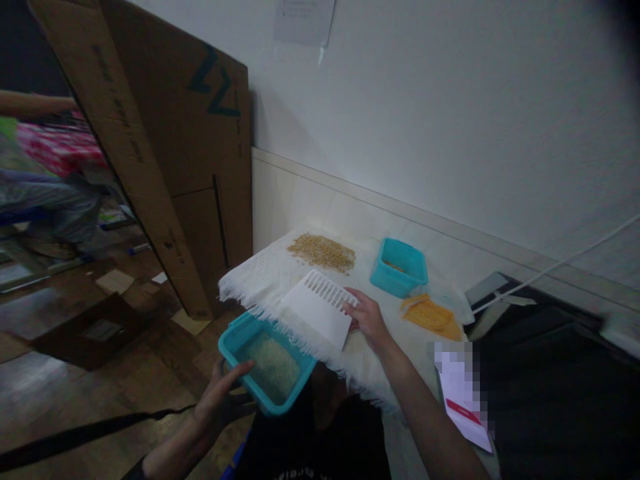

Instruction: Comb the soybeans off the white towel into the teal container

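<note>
My left hand [217,398] grips the near left side of a turquoise plastic tub [280,404], thumb over the rim. Inside the tub lie pale, rice-like grains [275,363]. It is held at the table's front left edge, partly under the fringe of a white cloth [260,273]. My right hand [369,318] is closed on the right edge of a flat white slotted plate [320,313], its row of slots toward the far side. Just beyond the plate, a pile of tan, soybean-like beans [325,253] is spread on the cloth.
A second turquoise tub [395,280] with some tan contents stands at the back right, near a yellow cloth-like item [433,317]. A tall cardboard box [200,153] rises on the left. A cable [560,263] crosses at right. Another person's arm [35,105] shows far left.
</note>
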`<control>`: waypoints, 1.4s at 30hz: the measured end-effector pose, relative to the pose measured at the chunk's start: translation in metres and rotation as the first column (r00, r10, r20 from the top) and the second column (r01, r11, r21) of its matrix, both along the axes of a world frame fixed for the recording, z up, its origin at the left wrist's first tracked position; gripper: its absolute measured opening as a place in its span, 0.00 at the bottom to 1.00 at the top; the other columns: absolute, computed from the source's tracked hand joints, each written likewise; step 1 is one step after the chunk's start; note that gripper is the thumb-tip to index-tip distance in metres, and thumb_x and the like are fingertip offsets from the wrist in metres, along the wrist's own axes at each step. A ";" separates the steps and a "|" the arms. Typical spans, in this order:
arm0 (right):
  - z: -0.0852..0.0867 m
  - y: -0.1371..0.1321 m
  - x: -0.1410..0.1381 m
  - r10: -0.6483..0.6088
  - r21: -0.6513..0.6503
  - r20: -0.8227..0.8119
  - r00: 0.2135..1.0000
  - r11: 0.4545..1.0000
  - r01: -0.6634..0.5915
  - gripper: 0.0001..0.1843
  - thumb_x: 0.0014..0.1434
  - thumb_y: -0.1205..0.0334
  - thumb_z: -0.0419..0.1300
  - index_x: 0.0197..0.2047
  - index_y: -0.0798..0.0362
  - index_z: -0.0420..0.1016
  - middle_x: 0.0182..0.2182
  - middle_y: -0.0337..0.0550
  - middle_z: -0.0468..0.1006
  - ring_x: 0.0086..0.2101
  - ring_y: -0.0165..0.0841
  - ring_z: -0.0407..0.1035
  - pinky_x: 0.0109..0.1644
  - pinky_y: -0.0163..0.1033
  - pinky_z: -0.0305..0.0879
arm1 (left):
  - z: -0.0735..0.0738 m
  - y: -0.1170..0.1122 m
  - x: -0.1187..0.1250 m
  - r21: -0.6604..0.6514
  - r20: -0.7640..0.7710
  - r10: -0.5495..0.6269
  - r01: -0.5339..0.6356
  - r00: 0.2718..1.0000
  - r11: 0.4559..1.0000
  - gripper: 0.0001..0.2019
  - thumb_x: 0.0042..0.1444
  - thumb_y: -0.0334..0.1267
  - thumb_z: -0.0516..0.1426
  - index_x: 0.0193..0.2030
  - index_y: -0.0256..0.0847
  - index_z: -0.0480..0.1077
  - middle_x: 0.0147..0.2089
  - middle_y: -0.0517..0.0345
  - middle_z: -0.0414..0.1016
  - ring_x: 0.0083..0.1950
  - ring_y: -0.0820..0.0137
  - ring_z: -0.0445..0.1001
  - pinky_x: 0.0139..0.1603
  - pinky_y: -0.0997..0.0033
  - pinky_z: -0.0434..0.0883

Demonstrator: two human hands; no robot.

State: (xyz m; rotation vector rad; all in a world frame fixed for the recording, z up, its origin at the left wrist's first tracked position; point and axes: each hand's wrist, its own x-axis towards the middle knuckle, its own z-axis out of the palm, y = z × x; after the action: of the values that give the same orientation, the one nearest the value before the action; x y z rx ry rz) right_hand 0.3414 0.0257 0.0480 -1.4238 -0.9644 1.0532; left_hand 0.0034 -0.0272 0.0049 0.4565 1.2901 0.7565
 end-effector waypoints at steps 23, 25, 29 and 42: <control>-0.012 -0.009 0.052 -0.344 0.047 0.017 0.939 0.938 0.343 0.40 0.40 0.47 0.76 0.57 0.51 0.82 0.28 0.40 0.83 0.24 0.41 0.75 0.24 0.43 0.72 | -0.003 0.001 -0.002 0.017 0.002 0.027 -0.027 1.000 0.999 0.51 0.53 0.51 0.73 0.77 0.58 0.48 0.55 0.46 0.77 0.36 0.55 0.86 0.48 0.44 0.82; -0.016 -0.012 0.045 -0.313 0.037 0.024 0.949 0.949 0.312 0.42 0.40 0.46 0.77 0.58 0.52 0.81 0.28 0.40 0.83 0.24 0.41 0.76 0.24 0.43 0.72 | -0.004 0.001 -0.002 0.022 0.007 0.016 -0.016 1.000 1.000 0.53 0.52 0.53 0.74 0.77 0.56 0.49 0.55 0.46 0.76 0.37 0.54 0.86 0.48 0.46 0.82; -0.017 -0.021 0.028 -0.271 0.023 0.016 0.963 0.963 0.270 0.41 0.40 0.45 0.77 0.57 0.54 0.81 0.28 0.42 0.83 0.25 0.42 0.76 0.24 0.42 0.71 | -0.005 0.002 -0.002 0.004 -0.006 0.014 -0.014 1.000 1.000 0.49 0.53 0.52 0.73 0.75 0.57 0.50 0.57 0.46 0.76 0.37 0.53 0.87 0.47 0.47 0.83; -0.011 -0.030 0.019 -0.209 0.018 0.016 0.978 0.978 0.208 0.39 0.41 0.44 0.77 0.55 0.52 0.81 0.29 0.41 0.83 0.24 0.41 0.76 0.23 0.41 0.71 | -0.007 0.003 -0.002 0.000 0.002 0.026 -0.026 1.000 1.000 0.51 0.53 0.51 0.74 0.76 0.58 0.48 0.57 0.43 0.76 0.35 0.55 0.86 0.46 0.46 0.82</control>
State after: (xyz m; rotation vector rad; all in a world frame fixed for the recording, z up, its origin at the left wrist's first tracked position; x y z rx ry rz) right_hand 0.3604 -0.0041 0.0368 -1.4873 -0.8140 0.8769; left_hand 0.0014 -0.0246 -0.0021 0.4394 1.2961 0.7781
